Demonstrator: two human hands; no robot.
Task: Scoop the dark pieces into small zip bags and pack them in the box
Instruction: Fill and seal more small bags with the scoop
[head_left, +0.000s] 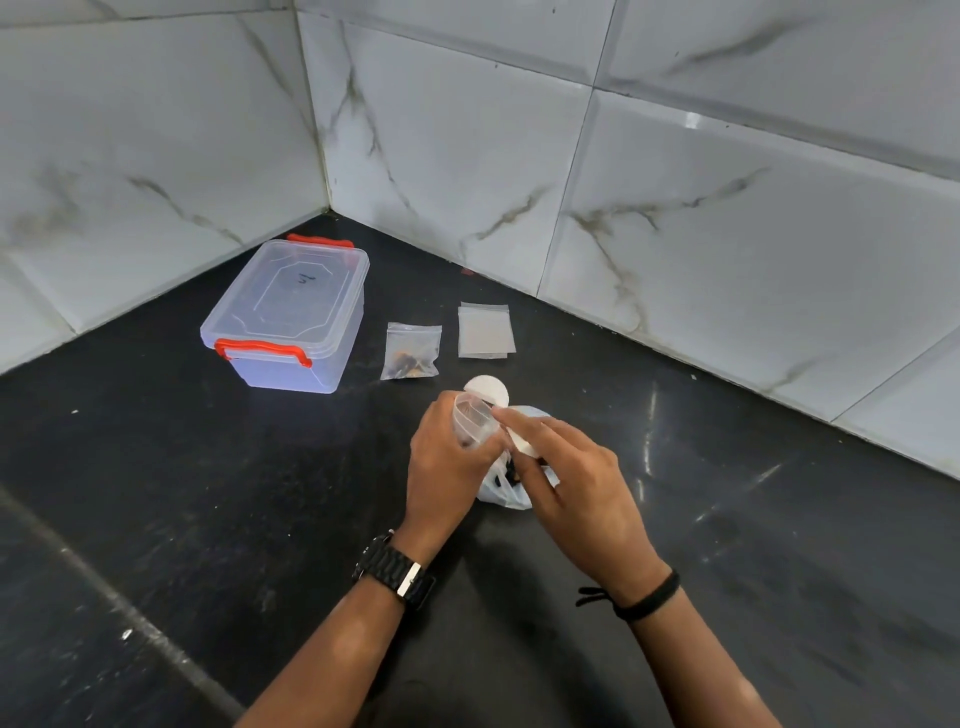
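Spillage is the risk: the left hand (447, 467) grips a small clear bag (474, 422) held open, while the right hand (566, 467) pinches a white scoop (521, 440) at its mouth, over the sack (506, 486) of dark pieces mid-counter. A tilted scoop or a collapsing mouth would scatter pieces. One filled bag (411, 352) and spare bags (485, 331) lie nearer the counter's back corner, beside the closed box (288, 314).

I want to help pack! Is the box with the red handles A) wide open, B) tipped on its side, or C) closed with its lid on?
C: the clear box stands upright on the dark counter with its lid on and both red handles down.
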